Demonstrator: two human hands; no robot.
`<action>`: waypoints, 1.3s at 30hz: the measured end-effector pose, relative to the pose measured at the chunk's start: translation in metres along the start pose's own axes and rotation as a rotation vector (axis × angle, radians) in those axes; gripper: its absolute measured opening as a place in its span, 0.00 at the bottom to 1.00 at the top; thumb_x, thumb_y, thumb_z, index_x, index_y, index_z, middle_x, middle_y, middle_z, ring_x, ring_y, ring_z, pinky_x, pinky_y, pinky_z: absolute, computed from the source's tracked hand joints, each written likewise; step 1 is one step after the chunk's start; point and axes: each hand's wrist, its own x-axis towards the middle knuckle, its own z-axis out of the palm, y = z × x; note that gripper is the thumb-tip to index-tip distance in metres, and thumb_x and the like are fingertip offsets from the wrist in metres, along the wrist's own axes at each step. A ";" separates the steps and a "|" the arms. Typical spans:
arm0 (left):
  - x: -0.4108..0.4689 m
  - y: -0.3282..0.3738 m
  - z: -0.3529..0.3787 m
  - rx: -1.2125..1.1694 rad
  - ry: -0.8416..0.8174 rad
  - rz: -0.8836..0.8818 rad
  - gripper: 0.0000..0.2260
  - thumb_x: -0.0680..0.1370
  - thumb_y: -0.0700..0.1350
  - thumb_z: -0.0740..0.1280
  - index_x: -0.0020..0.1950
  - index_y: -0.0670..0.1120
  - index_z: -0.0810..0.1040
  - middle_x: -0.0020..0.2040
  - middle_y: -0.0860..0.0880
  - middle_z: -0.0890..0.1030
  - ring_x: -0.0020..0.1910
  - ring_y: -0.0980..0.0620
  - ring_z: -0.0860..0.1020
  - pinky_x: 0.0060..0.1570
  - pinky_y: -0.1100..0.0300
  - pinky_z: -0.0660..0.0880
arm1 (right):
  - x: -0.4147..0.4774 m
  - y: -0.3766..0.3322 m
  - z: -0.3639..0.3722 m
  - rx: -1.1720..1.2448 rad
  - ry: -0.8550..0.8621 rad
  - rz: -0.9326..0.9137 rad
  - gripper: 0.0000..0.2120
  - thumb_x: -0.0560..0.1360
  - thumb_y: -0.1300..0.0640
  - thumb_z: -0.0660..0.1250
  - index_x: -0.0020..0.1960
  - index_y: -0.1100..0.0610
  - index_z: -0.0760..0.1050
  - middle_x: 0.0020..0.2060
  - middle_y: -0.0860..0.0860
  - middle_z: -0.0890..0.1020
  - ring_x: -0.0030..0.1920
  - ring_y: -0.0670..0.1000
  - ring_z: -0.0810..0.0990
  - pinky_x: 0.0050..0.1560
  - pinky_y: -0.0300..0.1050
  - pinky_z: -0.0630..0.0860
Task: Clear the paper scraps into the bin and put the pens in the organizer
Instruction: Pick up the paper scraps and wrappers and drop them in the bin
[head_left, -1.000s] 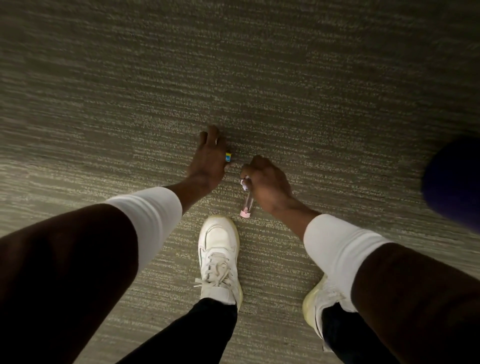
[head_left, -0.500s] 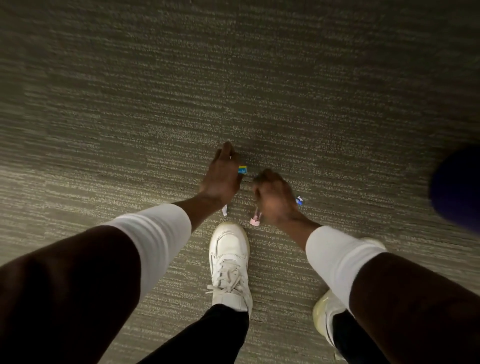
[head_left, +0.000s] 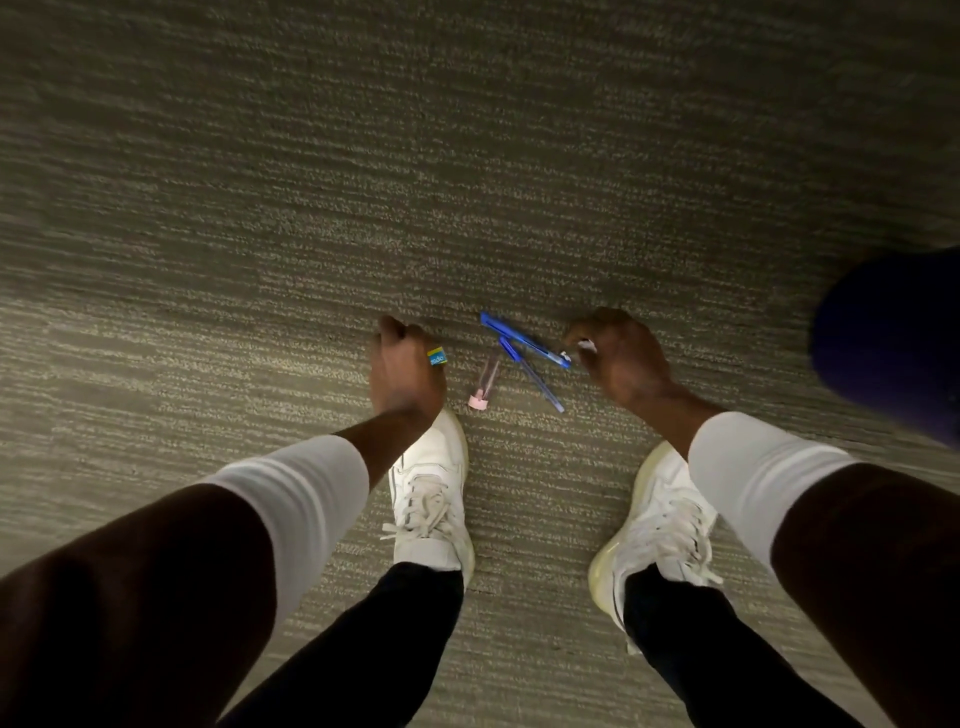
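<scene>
Three pens lie on the grey carpet between my hands: a clear pen with a pink cap (head_left: 487, 383) and two blue pens (head_left: 523, 340) (head_left: 534, 378) that cross each other. My left hand (head_left: 404, 370) is just left of them, fingers curled, with a small yellow-and-blue paper scrap (head_left: 437, 357) held at its fingers. My right hand (head_left: 622, 359) is at the right end of the upper blue pen, its fingertips pinched on a small white scrap (head_left: 586, 344). No bin or organizer is in view.
My two white sneakers (head_left: 431, 493) (head_left: 657, 525) stand on the carpet (head_left: 467, 182) just below the pens. A dark blue rounded object (head_left: 893, 338) sits at the right edge.
My right hand let go of the pink-capped pen and moved right. All three pens now lie uncovered on the carpet. My left hand still holds the yellow-and-blue scrap.
</scene>
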 end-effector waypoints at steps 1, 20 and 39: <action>-0.002 -0.002 0.005 -0.009 -0.006 0.004 0.14 0.76 0.35 0.72 0.61 0.39 0.82 0.64 0.37 0.74 0.60 0.37 0.78 0.60 0.45 0.79 | 0.002 -0.001 0.001 -0.004 -0.014 -0.020 0.13 0.74 0.65 0.72 0.55 0.51 0.85 0.55 0.55 0.84 0.58 0.59 0.81 0.58 0.50 0.78; -0.006 -0.019 0.017 0.042 -0.010 0.083 0.13 0.75 0.36 0.75 0.58 0.42 0.80 0.63 0.41 0.77 0.52 0.37 0.83 0.50 0.43 0.83 | 0.021 -0.003 0.014 -0.306 -0.147 -0.091 0.11 0.80 0.65 0.66 0.59 0.58 0.82 0.63 0.56 0.79 0.61 0.60 0.81 0.61 0.49 0.79; -0.015 -0.011 -0.020 -0.119 0.044 0.058 0.05 0.71 0.32 0.76 0.43 0.40 0.83 0.50 0.40 0.83 0.44 0.40 0.83 0.45 0.51 0.80 | -0.048 0.030 0.023 0.200 0.196 0.307 0.03 0.68 0.61 0.76 0.39 0.54 0.84 0.39 0.49 0.88 0.36 0.47 0.81 0.42 0.36 0.72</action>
